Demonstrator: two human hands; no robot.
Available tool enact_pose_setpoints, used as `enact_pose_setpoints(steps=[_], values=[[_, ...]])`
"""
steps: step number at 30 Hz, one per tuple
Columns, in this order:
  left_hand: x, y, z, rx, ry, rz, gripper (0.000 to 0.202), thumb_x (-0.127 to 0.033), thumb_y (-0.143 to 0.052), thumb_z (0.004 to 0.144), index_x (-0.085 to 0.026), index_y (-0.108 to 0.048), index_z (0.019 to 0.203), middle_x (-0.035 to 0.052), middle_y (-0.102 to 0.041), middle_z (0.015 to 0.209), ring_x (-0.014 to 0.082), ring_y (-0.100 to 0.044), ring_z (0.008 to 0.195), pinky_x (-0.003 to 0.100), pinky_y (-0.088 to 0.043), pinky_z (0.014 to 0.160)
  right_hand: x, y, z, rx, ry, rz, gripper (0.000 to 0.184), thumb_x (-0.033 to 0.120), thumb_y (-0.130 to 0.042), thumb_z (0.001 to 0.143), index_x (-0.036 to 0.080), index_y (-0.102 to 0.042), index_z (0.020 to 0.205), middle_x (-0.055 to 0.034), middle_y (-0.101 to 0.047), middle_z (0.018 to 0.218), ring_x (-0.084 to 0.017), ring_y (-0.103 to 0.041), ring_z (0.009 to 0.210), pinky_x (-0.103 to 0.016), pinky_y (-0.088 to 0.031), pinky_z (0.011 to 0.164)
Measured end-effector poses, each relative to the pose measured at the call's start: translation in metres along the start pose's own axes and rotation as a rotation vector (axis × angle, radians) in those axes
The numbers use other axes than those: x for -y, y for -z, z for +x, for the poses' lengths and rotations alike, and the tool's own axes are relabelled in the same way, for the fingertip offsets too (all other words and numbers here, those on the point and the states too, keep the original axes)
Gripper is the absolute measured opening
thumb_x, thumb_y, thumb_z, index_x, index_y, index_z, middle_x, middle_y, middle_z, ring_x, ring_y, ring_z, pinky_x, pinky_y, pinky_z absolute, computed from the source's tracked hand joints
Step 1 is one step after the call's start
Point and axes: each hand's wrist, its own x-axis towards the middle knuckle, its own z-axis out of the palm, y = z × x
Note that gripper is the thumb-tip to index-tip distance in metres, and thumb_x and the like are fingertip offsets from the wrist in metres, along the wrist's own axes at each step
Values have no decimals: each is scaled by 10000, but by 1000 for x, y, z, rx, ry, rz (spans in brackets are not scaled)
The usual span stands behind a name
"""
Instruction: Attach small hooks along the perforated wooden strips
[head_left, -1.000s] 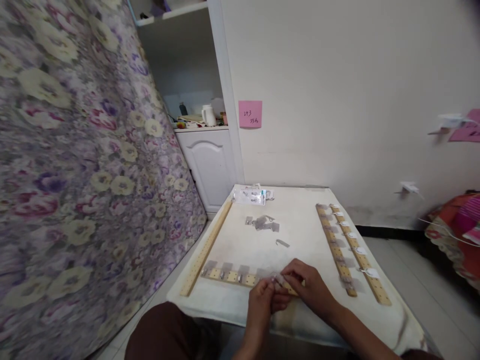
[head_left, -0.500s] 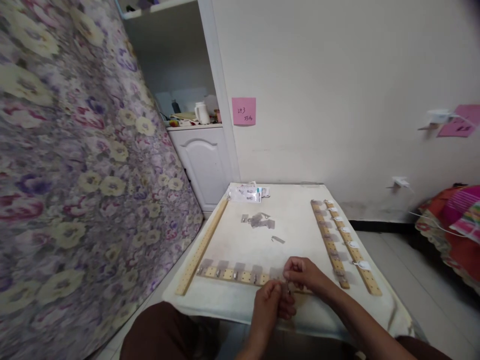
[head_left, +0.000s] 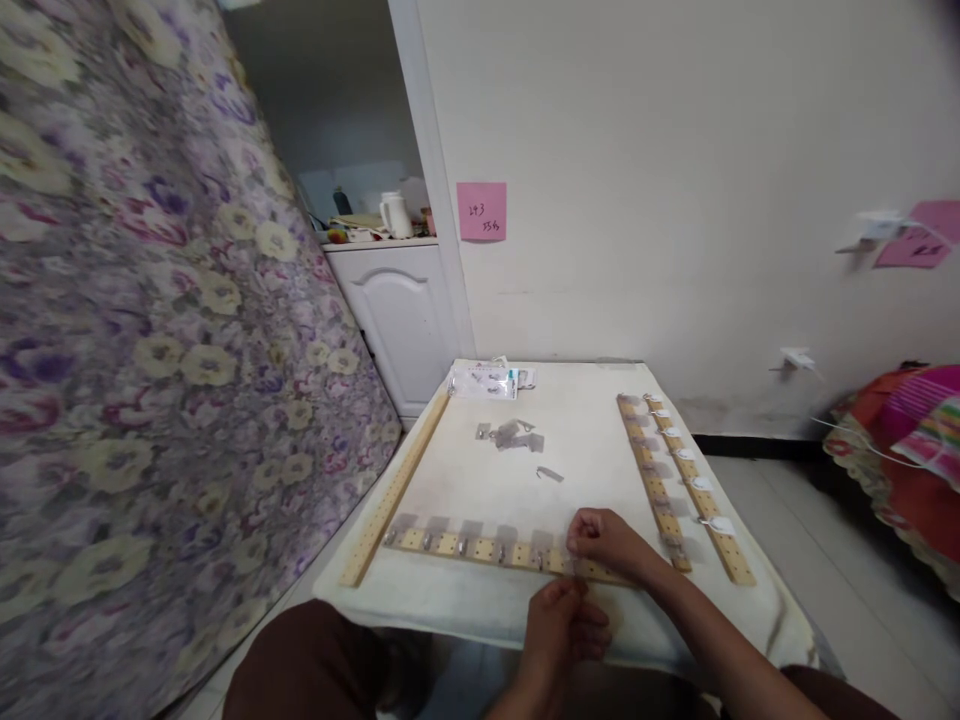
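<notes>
I sit at a small white table [head_left: 585,470]. A perforated wooden strip [head_left: 480,548] lies along its near edge with several small clear bags hung on it. My right hand [head_left: 611,542] rests closed on the strip's right end, pinching something small that I cannot make out. My left hand [head_left: 564,622] is just below it at the table's front edge, fingers curled, its thumb and fingertips pinched near the same spot. A few loose clear bags [head_left: 514,436] and one single bag [head_left: 550,473] lie in the table's middle.
Another wooden strip [head_left: 394,490] runs up the left edge, and two more strips [head_left: 679,485] with white tags lie on the right. A packet [head_left: 484,380] sits at the far edge. A flowered mattress [head_left: 150,330] leans at left; a white cabinet [head_left: 397,310] and a pink note [head_left: 481,211] are behind.
The view has shifted, so the table sits further left and lower. My left hand has dropped toward the front edge, and my right hand stays on the near strip.
</notes>
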Motion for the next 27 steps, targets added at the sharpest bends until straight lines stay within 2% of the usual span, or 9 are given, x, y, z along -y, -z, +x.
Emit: enact_pose_setpoints(steps=[5, 13, 18, 27], values=[[-1, 0, 6, -30, 16, 9, 171, -284, -558, 730, -150, -519, 830, 13, -654, 579, 108, -590, 434, 202, -393, 428, -3, 1, 0, -40, -15, -125, 48, 197, -590, 628, 157, -566, 640, 44, -501, 548, -92, -420, 529, -206, -309, 501], [5, -2, 15, -65, -5, 8, 262, -400, -530, 767, -146, -509, 828, 14, -640, 564, 114, -581, 414, 212, -394, 415, -8, 4, 2, -105, -45, -346, 40, 197, -581, 635, 160, -566, 633, 31, -532, 568, -100, -448, 550, -206, -305, 507], [8, -4, 19, -107, 9, 36, 271, -423, -526, 763, -157, -501, 806, 14, -638, 558, 125, -583, 408, 217, -388, 406, -11, 4, 3, -86, -41, -359, 52, 215, -589, 649, 163, -586, 653, 19, -567, 588, -110, -468, 565, -212, -311, 519], [7, -6, 21, -133, 30, 77, 206, -363, -474, 811, -158, -501, 808, 9, -634, 540, 130, -584, 387, 215, -382, 389, -7, 7, 1, -91, -68, -367, 57, 217, -599, 647, 161, -588, 647, 18, -565, 589, -110, -468, 561, -218, -314, 528]])
